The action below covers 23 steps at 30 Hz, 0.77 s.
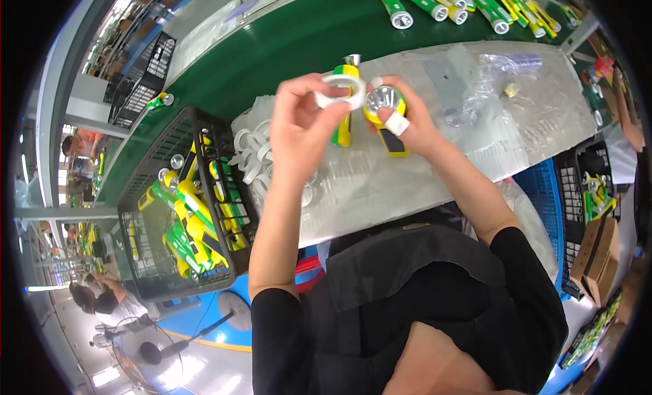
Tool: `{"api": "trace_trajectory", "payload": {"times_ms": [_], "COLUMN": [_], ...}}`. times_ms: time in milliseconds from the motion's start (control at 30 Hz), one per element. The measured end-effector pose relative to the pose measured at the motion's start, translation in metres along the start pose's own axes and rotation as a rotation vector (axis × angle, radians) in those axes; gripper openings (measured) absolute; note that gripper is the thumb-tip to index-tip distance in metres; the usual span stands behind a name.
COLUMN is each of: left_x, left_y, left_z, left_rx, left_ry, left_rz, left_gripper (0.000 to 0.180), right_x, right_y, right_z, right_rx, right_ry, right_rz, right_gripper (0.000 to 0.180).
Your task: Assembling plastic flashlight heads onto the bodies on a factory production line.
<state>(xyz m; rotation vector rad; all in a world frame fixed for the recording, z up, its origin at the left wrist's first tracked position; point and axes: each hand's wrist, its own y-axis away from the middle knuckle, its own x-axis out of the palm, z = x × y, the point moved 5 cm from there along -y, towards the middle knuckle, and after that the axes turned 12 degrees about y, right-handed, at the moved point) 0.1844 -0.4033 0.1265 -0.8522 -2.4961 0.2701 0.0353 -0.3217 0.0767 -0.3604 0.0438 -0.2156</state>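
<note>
Between thumb and fingers, my left hand (pixel 299 120) grips a white plastic ring (pixel 341 93), its opening tilted upward. Close by on the right, my right hand (pixel 414 120) is closed around a yellow and black flashlight (pixel 394 142), whose shiny reflector head faces up. White tape wraps a finger and the thumb of that hand. The ring and the flashlight head are near each other, with a small gap between them. Behind the ring a green and yellow flashlight (pixel 345 133) lies on the table, partly hidden by my left hand. More white rings (pixel 255 150) are piled left of my left forearm.
A black crate (pixel 227 276) with green and yellow flashlights stands at the left. Several flashlights (pixel 435 11) lie along the green conveyor (pixel 272 48) at the back. Clear plastic sheeting (pixel 502 116) covers the table's right side. A fan (pixel 149 354) and other people are farther left.
</note>
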Motion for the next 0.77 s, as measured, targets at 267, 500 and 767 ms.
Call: {"api": "trace_trajectory", "payload": {"times_ms": [267,500,767], "left_x": [0.038,0.053,0.074], "left_y": [0.009,0.005,0.006], "left_z": [-0.01,-0.019,0.004], "left_rx": [0.388,0.352,0.309], "left_ry": [-0.715,-0.837,-0.795], "left_rz": [0.34,0.476,0.528], "left_gripper": [0.032,0.032,0.057], "right_x": [-0.004,-0.026,-0.062], "right_y": [0.002,-0.005,-0.013], "right_z": [-0.006,0.018,0.098], "right_rx": [0.005,-0.181,-0.335], "right_ry": [0.002,-0.03,1.009], "right_rz": [0.076,0.082,0.411], "right_gripper": [0.051,0.061,0.04]}}
